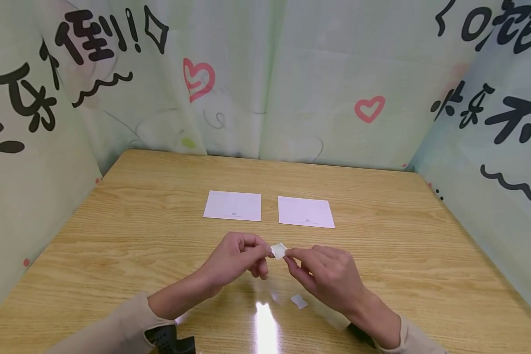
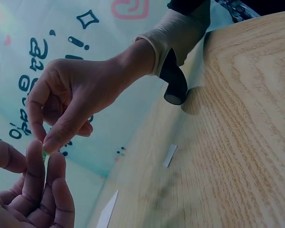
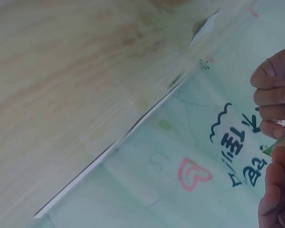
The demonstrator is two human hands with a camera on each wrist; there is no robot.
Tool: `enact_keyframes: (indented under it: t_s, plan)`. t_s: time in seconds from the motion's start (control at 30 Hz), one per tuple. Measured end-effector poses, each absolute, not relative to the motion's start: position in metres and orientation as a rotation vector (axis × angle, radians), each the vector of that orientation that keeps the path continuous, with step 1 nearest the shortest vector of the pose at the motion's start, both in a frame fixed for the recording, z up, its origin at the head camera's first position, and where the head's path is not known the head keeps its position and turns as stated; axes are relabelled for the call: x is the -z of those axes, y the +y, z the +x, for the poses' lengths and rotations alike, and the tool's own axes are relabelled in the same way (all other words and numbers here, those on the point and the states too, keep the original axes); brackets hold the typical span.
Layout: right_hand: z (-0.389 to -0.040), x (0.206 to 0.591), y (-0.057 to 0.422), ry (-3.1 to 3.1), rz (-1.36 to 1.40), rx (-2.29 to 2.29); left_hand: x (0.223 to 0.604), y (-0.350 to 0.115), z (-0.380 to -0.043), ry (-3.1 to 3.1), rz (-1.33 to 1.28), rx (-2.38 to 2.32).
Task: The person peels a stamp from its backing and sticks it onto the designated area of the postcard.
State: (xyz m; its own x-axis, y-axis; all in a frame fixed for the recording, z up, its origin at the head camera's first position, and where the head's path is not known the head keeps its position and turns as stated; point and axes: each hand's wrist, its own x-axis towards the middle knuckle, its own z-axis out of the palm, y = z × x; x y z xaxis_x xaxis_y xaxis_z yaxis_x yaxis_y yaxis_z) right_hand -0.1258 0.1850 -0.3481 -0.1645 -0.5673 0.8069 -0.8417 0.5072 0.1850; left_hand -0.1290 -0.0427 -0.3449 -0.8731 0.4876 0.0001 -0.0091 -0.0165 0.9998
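Over the near middle of the table, my left hand [image 1: 243, 253] pinches the left side of a small white square piece [image 1: 279, 250] between thumb and fingertips. The opposite edge is pinched by the thumb and forefinger of my right hand [image 1: 327, 270]. In the right wrist view a green corner of the piece [image 3: 271, 149] shows between the hands; the rest is hidden by fingers. Just below the hands in the head view, a second small white piece [image 1: 299, 301] lies on the table.
Two white sheets of paper [image 1: 232, 206] [image 1: 307, 212] lie side by side beyond the hands on the wooden table [image 1: 371, 196]. A printed curtain [image 1: 309, 73] encloses the table's back and sides. Glare shines off the near surface.
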Motion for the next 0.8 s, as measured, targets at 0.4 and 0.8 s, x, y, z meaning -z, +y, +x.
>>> enact_keyframes:
  t_s: [0.4,0.8]
  plan:
    - [-0.131,0.346,0.194,-1.968,1.120,-0.498,0.349,-0.039,-0.132,2.179,0.613,-1.882]
    - [-0.137,0.351,0.214,-2.314,0.817,-1.208,0.347,-0.025,-0.158,2.878,0.968,-1.508]
